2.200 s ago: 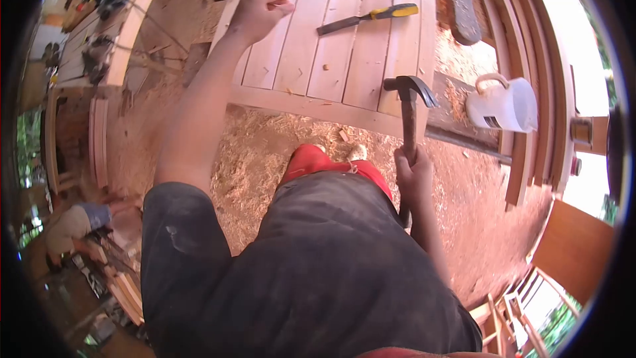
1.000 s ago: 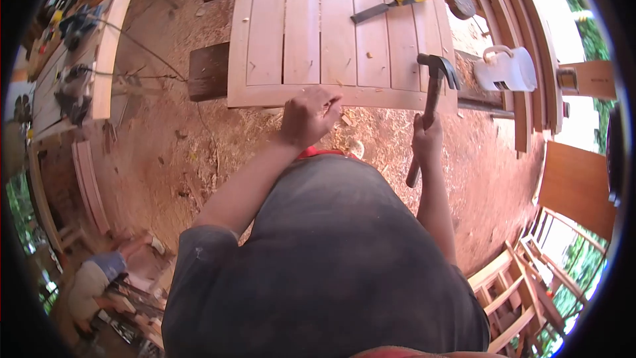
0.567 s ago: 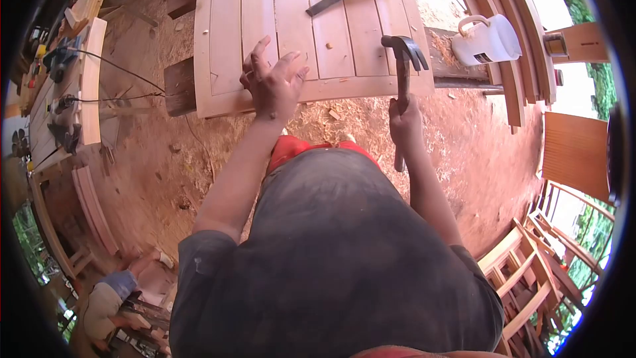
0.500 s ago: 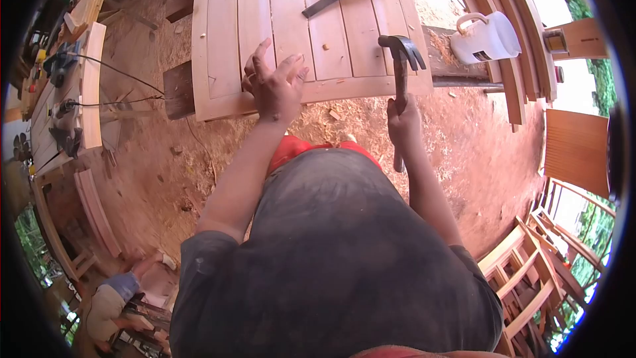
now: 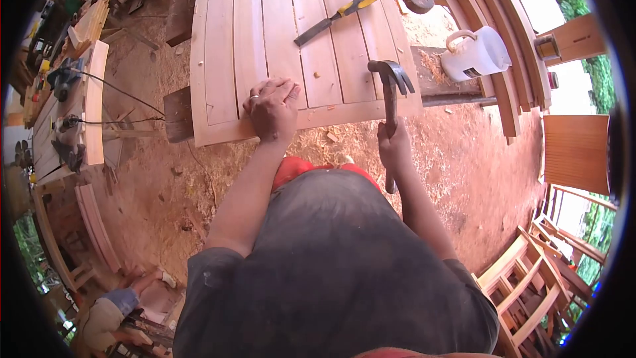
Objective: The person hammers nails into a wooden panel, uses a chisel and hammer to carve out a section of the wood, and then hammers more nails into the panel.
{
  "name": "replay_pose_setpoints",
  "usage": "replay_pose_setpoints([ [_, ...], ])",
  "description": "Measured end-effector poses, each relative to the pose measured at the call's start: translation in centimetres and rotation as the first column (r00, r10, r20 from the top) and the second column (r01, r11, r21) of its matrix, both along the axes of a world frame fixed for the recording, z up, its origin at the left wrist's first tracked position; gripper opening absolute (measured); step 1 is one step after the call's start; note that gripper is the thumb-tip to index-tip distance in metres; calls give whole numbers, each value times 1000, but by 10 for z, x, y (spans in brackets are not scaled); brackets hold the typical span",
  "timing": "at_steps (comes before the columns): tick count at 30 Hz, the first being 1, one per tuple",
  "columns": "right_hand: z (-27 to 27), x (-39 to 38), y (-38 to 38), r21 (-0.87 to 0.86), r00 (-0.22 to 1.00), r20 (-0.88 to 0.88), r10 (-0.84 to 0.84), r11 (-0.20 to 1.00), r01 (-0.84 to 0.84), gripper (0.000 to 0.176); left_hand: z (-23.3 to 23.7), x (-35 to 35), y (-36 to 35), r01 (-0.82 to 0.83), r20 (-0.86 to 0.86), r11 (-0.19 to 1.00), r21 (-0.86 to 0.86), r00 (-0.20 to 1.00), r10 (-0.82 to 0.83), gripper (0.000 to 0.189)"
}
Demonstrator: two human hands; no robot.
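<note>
A slatted wooden panel (image 5: 222,46) with a plain frame lies in front of me. My left hand (image 5: 273,111), with a ring on one finger, rests at its near edge. The fingers are drawn together and bent; whatever may be under them is hidden. My right hand (image 5: 395,149) is wrapped around the handle of a claw hammer (image 5: 391,83), whose head points away from me over the panel's near right corner. Farther up the panel lies a chisel (image 5: 336,18) with a yellow and black handle. A small wooden bit (image 5: 317,75) sits between hand and hammer.
A white jug (image 5: 474,55) stands right of the panel, beside long boards (image 5: 493,20). Shavings cover the floor (image 5: 318,139). At left, power tools (image 5: 64,79) with cords lie on another bench. Wooden frames (image 5: 527,285) are stacked lower right. Another person (image 5: 109,311) is lower left.
My left hand's spread fingers have drawn together and lowered onto the panel. The hammer remains in my right hand. The view has shifted a little, so the panel and jug appear lower and farther left.
</note>
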State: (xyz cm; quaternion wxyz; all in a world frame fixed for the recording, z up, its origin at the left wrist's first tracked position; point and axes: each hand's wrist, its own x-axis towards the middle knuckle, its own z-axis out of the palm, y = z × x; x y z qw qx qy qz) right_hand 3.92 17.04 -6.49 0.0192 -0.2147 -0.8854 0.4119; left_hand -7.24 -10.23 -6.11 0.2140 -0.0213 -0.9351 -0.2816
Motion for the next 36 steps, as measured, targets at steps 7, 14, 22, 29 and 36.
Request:
replay_pose_setpoints([
  [7,9,0,-2,-30,1000,-3,20,999,-20,25,4,0,1,7,-22,1000,9,1000,-7,20],
  [14,5,0,0,-17,1000,8,20,1000,-20,22,7,1,3,-13,4,1000,-8,1000,13,19],
  [22,7,0,-2,-30,1000,5,12,999,-11,20,1,-1,2,-10,-8,1000,7,1000,10,15],
  [29,7,0,-2,-28,1000,20,7,1000,-6,21,1,0,3,-25,14,1000,3,1000,25,14],
  [36,3,0,-1,-30,1000,24,5,1000,-4,19,1,0,3,-26,9,1000,-14,1000,26,15],
])
